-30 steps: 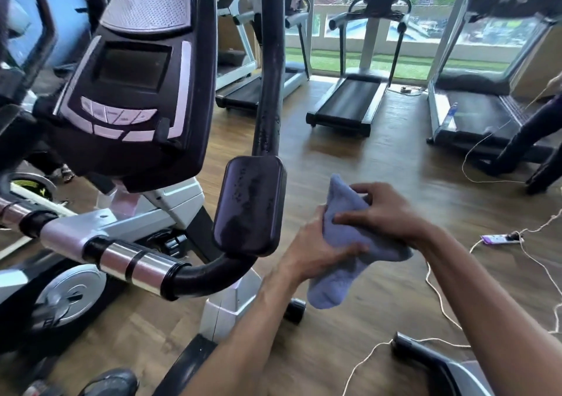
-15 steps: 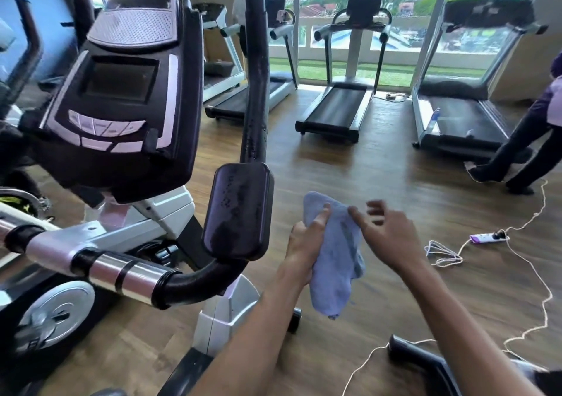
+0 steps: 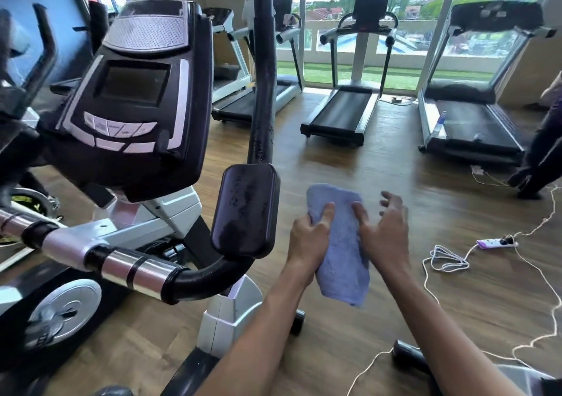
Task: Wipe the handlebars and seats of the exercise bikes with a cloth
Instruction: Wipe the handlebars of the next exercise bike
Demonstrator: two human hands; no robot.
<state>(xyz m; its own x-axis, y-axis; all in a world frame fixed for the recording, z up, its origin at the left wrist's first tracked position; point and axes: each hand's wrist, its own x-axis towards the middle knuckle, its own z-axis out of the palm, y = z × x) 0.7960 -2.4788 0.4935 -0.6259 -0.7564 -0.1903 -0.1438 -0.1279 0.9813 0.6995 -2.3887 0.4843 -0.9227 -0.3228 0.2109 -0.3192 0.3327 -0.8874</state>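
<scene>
Two hands on the blue cloth (image 3: pixel 340 243): left hand (image 3: pixel 308 239) gripping it, right hand (image 3: pixel 384 234) seemingly spread, thumb touching.

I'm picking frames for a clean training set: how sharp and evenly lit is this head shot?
Head view: bright windows backlight the room and wash out the sky; wide-angle bending curves the upright handlebar; motion blur smears the bike's left edge and floor, while the cloth and both hands, left hand and right hand, stay fairly sharp.

left hand (image 3: pixel 308 237) fingers: behind cloth (image 3: pixel 340 243) | bystander (image 3: pixel 544 152): cut off right
</scene>
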